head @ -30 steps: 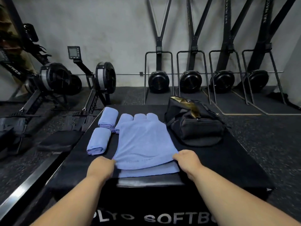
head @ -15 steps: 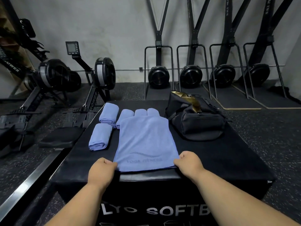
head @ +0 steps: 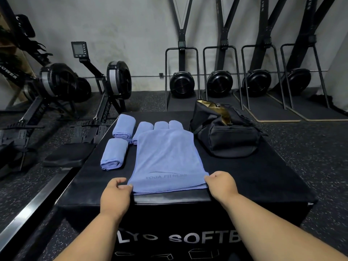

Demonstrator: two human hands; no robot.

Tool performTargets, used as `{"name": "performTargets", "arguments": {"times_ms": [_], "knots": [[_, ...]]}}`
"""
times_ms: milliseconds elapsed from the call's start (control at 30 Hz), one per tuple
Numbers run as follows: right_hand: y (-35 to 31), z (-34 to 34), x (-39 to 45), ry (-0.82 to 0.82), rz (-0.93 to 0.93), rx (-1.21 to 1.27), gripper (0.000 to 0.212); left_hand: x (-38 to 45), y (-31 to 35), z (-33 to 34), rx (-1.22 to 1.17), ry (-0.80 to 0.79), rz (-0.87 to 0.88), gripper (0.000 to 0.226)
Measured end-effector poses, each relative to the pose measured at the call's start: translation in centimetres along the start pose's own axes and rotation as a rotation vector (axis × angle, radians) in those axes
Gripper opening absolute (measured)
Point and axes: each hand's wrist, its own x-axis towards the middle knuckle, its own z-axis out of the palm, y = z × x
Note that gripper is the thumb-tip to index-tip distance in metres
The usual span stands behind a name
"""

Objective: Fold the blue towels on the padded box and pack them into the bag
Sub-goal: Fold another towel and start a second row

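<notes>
The blue towel (head: 167, 159), printed "FITNESS", lay folded on the padded box (head: 263, 178) lettered "SOFTB". The left hand (head: 115, 194) pinched its near-left corner, the right hand (head: 222, 185) its near-right corner; the black bag (head: 226, 136) sat rightward.

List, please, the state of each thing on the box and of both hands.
spread towel: folded over, flat, near corners held
rolled towels: rolled, lying beside and behind the spread one
bag: open at the top, no towel visible inside
left hand: pinches the towel's left corner
right hand: grips the right corner
</notes>
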Motion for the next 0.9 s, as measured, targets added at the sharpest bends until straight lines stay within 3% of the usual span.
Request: {"name": "performTargets", "arguments": {"times_ms": [100, 233, 367, 467, 633, 733, 800, 900], "knots": [[-0.3, 0.4, -0.4, -0.037, -0.030, -0.156, 0.019, -0.1, 0.4, 0.1, 0.088, -0.005, 0.001, 0.017], [-0.1, 0.8, -0.9, -0.014, -0.071, -0.259, 0.015, -0.4, 0.3, 0.5, 0.202, -0.002, 0.084, 0.011], [0.1, 0.6, -1.1, 0.038, -0.050, -0.400, 0.017, -0.5, -0.4, 1.1, 0.349, 0.040, 0.146, 0.023], [0.7, 0.4, -1.5, 0.111, -0.018, -0.512, 0.026, -0.4, -0.5, 1.6, 0.593, 0.086, 0.066, 0.035], [0.1, 0.8, -1.5, 0.047, -0.002, -0.535, 0.023, -0.8, 0.6, 2.2, 0.761, 0.026, 0.074, 0.026], [-0.9, 0.7, -1.7, -0.001, 0.025, -0.508, 0.014, -0.4, 1.1, 2.4, 0.726, -0.057, 0.046, 0.022], [-1.0, 0.4, -2.0, -0.010, -0.010, -0.420, 0.016, -0.4, 1.4, 2.1, 0.582, -0.055, 0.045, 0.021], [-0.5, -0.1, -2.8, -0.023, -0.021, 0.016, 0.019, -0.9, 1.3, 1.1, 0.225, -0.067, -0.002, 0.025]]}}
